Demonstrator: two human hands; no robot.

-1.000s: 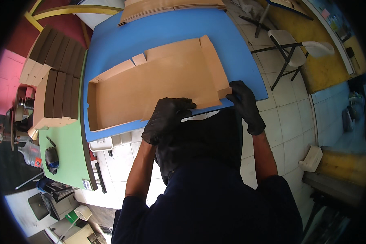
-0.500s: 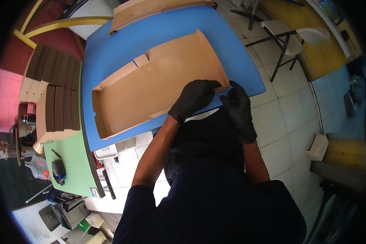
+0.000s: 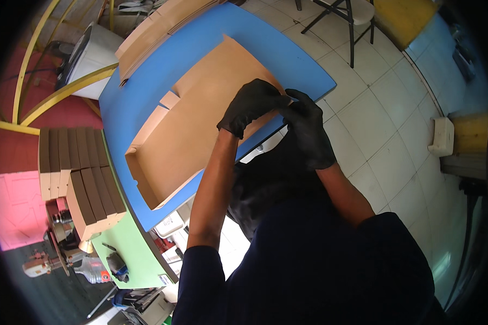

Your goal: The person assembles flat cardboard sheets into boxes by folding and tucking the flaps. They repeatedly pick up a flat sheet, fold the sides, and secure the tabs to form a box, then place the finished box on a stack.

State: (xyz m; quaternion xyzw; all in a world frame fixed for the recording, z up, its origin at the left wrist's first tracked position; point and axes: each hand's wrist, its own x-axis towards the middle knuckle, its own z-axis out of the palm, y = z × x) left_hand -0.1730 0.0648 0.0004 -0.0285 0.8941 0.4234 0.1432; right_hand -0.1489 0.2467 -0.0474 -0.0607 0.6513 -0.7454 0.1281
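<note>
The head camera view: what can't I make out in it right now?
All in the head view:
Cardboard box: its near right corner is hidden by the gloved left hand and right hand.
Their grip: the hands overlap, black on black, so what each pinches is unclear.
White chair: cut off by the top edge.
Flat cardboard stack: far end cut off by the top edge.

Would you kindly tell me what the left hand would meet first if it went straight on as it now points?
Most likely the right hand, since the left hand points right toward it, at a corner of the open cardboard box. They overlap in view, so any gap is unclear.
</note>
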